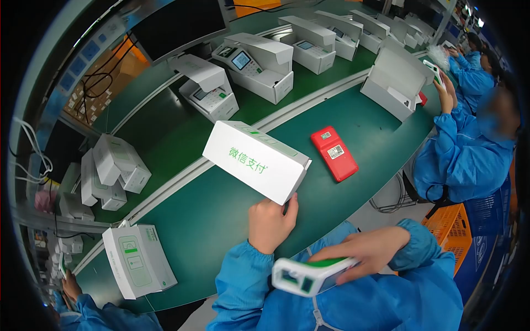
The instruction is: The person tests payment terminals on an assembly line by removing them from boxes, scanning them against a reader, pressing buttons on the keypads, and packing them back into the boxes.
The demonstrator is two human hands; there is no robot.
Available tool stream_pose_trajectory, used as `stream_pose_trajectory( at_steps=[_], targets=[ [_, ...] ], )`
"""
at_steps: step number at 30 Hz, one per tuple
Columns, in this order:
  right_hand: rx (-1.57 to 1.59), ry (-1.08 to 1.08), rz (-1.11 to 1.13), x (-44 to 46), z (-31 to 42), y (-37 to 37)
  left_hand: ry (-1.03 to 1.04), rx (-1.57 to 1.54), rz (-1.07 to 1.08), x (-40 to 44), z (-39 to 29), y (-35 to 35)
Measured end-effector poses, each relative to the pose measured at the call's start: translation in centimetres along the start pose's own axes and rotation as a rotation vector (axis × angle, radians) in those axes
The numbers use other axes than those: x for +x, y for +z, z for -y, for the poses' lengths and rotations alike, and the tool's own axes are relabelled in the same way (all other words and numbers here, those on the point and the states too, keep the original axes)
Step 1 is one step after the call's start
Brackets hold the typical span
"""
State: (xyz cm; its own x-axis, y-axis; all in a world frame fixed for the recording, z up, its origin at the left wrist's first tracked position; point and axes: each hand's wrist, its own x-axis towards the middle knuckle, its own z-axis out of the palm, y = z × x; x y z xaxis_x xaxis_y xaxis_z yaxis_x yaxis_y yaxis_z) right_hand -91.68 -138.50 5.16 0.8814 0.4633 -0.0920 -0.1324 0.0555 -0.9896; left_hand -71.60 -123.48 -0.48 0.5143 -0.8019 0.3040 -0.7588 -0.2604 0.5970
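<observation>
My left hand (270,223) grips the lower end of a white carton (256,160) with green Chinese lettering, tilted over the green table; most of the fingers are hidden behind it. My right hand (367,251) is wrapped round a white and green payment terminal (303,278), held low in front of my body. A dark window shows at the terminal's near end. To the right of the carton, a red handheld device (334,154) with white code labels lies flat on the table.
Open cartons with terminals (243,60) line the conveyor (165,138) beyond a metal rail. An open box (395,80) stands at right, near a co-worker (464,143) holding a device. A closed carton (138,262) stands at left, near another person's hand (72,287). A monitor (176,25) stands behind.
</observation>
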Motion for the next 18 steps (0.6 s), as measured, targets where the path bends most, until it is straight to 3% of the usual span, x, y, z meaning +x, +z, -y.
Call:
stream_pose_trajectory(
  at_steps=[1,2,3,4,5,6,7,9,11,12,14,17,18],
  targets=[
    [0.012,0.025,0.061,2.1,0.7,0.2,0.049,0.006,-0.036,0.1,0.1,0.3],
    [0.024,0.049,0.117,4.2,1.3,0.6,-0.021,0.081,0.063,0.0,0.0,0.1],
    [-0.113,-0.105,-0.022,6.2,1.8,0.3,-0.09,0.161,0.159,-0.1,0.0,-0.2],
    [-0.208,-0.106,-0.175,8.4,1.5,-0.3,-0.163,0.244,0.251,-0.4,0.0,-0.5],
    [-0.3,-0.092,-0.328,10.6,1.2,-0.9,-0.151,0.027,0.183,-1.6,1.2,0.0],
    [-0.191,-0.073,-0.415,12.3,1.9,-1.4,-0.133,-0.192,0.111,-3.4,3.1,1.1],
    [-0.081,-0.052,-0.5,13.5,2.5,-1.9,-0.092,-0.12,0.104,-3.1,3.0,0.4],
    [-0.261,-0.207,-0.762,14.3,2.2,-1.6,-0.014,0.024,0.081,-2.4,2.5,-1.2],
    [-0.544,-0.328,-0.992,14.2,2.5,-2.2,-0.135,0.213,0.155,-2.5,1.8,-1.7],
    [-0.581,-0.28,-1.061,13.9,2.9,-3.0,0.071,0.23,0.023,-2.4,2.4,-1.5],
    [-0.597,-0.152,-1.102,13.5,3.4,-5.0,0.016,0.198,-0.012,-2.1,1.4,-1.8],
    [-0.886,-0.04,-1.117,14.9,0.6,-7.6,0.004,0.172,-0.036,-2.0,-0.1,-2.4],
    [-1.219,0.044,-1.192,15.4,0.3,-7.2,0.033,0.175,-0.051,-2.0,0.0,-2.3]
  ],
)
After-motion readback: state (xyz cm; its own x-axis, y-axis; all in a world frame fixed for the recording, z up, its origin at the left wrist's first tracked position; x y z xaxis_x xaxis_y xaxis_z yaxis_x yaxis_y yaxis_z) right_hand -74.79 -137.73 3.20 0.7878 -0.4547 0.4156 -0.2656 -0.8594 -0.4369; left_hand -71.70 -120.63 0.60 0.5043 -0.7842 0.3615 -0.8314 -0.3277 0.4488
